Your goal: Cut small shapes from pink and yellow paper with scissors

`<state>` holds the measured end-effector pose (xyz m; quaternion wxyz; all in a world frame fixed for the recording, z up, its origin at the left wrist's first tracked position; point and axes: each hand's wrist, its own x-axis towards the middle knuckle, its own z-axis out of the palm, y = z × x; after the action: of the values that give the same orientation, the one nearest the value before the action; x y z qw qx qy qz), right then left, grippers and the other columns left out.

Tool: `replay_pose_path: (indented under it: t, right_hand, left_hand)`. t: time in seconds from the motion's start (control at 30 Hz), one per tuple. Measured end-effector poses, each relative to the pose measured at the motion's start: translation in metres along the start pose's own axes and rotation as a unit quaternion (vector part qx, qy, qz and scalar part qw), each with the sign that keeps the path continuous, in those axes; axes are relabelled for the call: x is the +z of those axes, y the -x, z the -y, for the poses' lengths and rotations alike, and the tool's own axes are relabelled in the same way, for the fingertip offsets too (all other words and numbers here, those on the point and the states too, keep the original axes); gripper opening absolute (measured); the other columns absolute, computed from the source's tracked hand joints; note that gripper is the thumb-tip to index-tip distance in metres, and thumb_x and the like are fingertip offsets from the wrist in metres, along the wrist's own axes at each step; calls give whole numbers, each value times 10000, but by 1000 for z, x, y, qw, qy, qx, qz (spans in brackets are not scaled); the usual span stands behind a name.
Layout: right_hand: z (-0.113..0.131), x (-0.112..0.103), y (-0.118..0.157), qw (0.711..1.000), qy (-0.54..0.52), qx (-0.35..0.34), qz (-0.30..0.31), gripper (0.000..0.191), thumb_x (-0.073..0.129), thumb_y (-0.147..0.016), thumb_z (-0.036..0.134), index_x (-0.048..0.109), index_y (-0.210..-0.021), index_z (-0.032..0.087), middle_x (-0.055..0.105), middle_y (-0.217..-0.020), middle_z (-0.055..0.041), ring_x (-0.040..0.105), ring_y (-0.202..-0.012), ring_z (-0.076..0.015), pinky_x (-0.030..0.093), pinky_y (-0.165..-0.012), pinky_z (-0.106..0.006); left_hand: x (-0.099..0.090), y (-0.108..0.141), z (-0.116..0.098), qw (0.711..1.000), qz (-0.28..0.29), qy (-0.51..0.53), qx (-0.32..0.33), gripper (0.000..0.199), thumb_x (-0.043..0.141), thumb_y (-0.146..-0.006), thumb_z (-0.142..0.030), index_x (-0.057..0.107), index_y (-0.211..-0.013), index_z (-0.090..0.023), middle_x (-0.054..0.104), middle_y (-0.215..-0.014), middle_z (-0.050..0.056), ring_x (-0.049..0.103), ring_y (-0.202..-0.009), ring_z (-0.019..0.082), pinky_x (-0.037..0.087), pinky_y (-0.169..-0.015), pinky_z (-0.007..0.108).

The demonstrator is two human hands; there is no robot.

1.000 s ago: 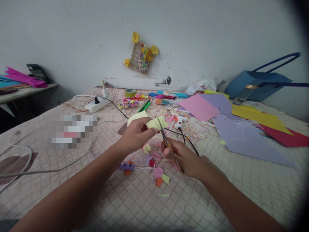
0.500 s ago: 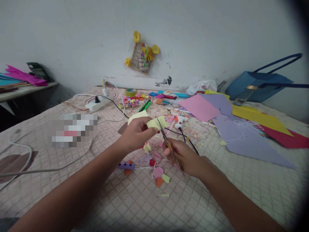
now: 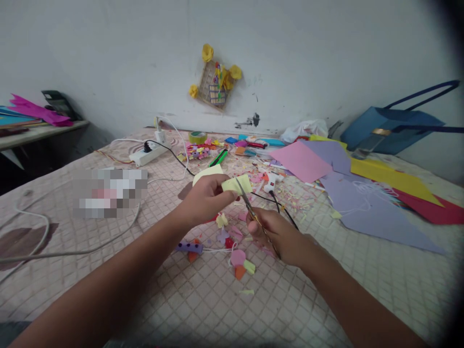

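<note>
Your left grip [image 3: 206, 200] pinches the yellow paper [image 3: 229, 185], your right grip [image 3: 281, 237] grasps the scissors [image 3: 254, 216]; angle left fingertips [image 3: 230, 195] clear of the blades [image 3: 242, 190].

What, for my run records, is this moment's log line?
left hand: holds pale yellow paper; right hand: holds scissors, blades at paper; white glue gun: on table

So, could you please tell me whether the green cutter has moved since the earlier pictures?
No, the green cutter lies in the same spot to the right of the power strip; only the view has shifted slightly.
</note>
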<state>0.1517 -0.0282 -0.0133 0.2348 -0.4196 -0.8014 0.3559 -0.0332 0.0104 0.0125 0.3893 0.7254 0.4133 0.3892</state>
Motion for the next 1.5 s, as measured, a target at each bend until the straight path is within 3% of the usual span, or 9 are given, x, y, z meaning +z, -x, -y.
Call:
replay_pose_path:
  t: [0.63,1.17,1.5]
  right_hand:
    - [-1,-1,2,997,71,4,-19,500,263,-847,636,382,-666,185,419,-602,28,359,-540,-107,247,-479,-239]
    - [-2,0,2,1000,23,16,9,502,269,-844,641,394,-667,188,389,-561,43,336,-499,-92,225,-446,-223]
    - [-6,-1,2,998,52,25,14,513,285,-824,662,400,-670,186,418,-564,36,366,-501,-98,253,-454,-231]
  left_hand:
    - [-4,0,-2,999,27,-25,-2,156,512,-702,-263,601,-715,-136,542,-611,-13,460,-523,91,321,-461,205]
    - [-9,-3,-1,998,61,-24,-11,134,516,-689,-239,589,-707,-128,513,-589,-23,431,-511,84,324,-472,215]
    - [-12,-3,-2,995,68,-66,-11,150,518,-695,-249,607,-707,-129,510,-585,-23,437,-515,88,309,-460,215]
